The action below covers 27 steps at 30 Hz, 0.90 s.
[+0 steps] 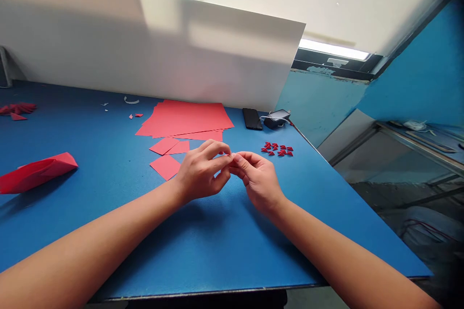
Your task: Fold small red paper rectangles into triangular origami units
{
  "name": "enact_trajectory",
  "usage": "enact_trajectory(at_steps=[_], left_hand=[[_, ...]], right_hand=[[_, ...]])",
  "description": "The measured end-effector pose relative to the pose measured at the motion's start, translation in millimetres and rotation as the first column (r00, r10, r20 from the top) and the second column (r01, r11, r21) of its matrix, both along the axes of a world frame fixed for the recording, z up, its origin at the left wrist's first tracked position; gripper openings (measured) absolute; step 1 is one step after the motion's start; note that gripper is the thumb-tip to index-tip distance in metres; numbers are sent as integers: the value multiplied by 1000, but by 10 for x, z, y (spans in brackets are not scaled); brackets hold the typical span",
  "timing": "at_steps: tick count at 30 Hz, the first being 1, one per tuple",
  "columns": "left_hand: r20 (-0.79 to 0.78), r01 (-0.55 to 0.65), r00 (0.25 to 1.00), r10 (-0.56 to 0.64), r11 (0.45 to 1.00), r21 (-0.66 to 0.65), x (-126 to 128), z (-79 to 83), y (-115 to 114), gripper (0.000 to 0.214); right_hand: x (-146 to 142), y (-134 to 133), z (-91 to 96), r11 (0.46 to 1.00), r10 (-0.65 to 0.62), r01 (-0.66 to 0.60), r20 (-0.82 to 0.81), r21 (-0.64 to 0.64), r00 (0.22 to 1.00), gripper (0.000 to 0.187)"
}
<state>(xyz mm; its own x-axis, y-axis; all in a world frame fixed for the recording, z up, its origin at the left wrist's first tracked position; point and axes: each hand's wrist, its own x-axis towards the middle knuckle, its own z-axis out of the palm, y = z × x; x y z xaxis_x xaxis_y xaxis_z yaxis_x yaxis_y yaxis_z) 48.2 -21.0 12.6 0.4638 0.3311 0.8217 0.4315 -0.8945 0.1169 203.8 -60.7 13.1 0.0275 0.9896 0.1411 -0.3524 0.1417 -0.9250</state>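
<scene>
My left hand (pixel 203 170) and my right hand (pixel 259 178) meet fingertip to fingertip above the blue table (pixel 217 251). Both are closed in a pinch on a small piece of red paper, nearly all of it hidden by the fingers. Close by on the left lie several red paper squares (pixel 166 167), partly behind my left hand. To the right of my hands is a group of small folded red paper triangles (pixel 277 149). Large red paper sheets (pixel 192 118) are stacked farther back.
A black phone (pixel 252 119) and a dark device with a white cable (pixel 277 119) sit at the back right. At left are a folded red paper form (pixel 39 172) and more red pieces (pixel 17 108). A white board (pixel 145 48) stands along the back; the table's edge slants down the right.
</scene>
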Motion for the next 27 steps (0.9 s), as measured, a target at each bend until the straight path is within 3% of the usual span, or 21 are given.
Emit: enact_trajectory(at_steps=[4,7,11,17,21,23,27], left_hand=[[182,108,981,-63,962,-249,41,16,-5,15],[254,159,966,-39,868,-470,66,31,2,19],[196,178,979,-62,728,-662,84,72,0,18],[236,196,971,-24,641,-742,112,114,-36,20],[386,340,922,-1,474,-812,119,82,-28,25],[433,377,901,44,418,-827,119,72,-22,27],[432,360,897,99,404,-841,115,90,-19,29]], right_hand=[[21,48,-23,999,31,-30,27,-10,999,22],[49,80,-49,999,-10,6,119,35,993,23],[71,79,-58,995,-50,23,274,101,960,22],[71,50,-28,986,-112,57,376,156,920,21],[80,71,-44,994,-70,39,306,107,950,24],[84,85,-62,997,-20,4,201,80,979,25],[89,91,-62,996,38,-45,84,80,996,23]])
